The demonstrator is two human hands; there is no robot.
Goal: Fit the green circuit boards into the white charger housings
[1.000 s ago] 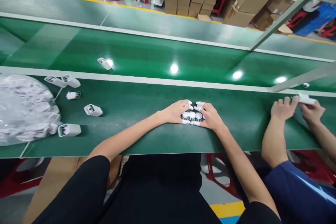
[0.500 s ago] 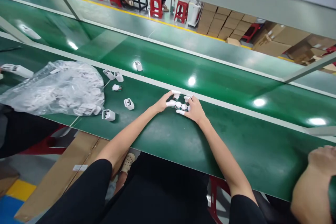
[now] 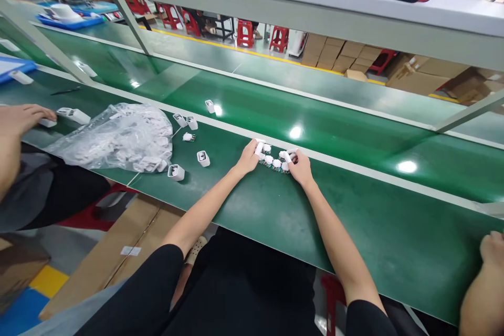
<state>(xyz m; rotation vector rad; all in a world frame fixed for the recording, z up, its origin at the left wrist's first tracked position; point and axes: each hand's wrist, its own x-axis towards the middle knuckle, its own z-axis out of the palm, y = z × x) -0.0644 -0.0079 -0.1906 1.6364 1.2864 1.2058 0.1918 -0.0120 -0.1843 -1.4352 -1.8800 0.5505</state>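
Observation:
Small green circuit boards with round white lumps (image 3: 276, 164) sit in a cluster on the green bench, between my two hands. My left hand (image 3: 249, 156) grips the cluster's left end, its white-covered fingertips drawn together. At the right end my right hand (image 3: 301, 165) has its fingers, also white-tipped, closed on the boards there. Fingers partly hide the end boards. To the left lie white open-ended plug housings (image 3: 203, 158) and another housing (image 3: 176, 172). A loose board with a white lump (image 3: 189, 137) rests nearby.
A clear plastic bag of white parts (image 3: 134, 139) lies on the left. Beyond it a co-worker's hand (image 3: 27, 118) touches a white housing. Another person's arm (image 3: 484, 283) is at the right edge. A pale rail (image 3: 346, 160) runs behind my hands, under an overhead shelf (image 3: 315, 5).
The view has tilted up and shifted left. My fingers, spread around the boards before, have drawn in at both ends of the cluster. The co-worker's hand on the left has come into view.

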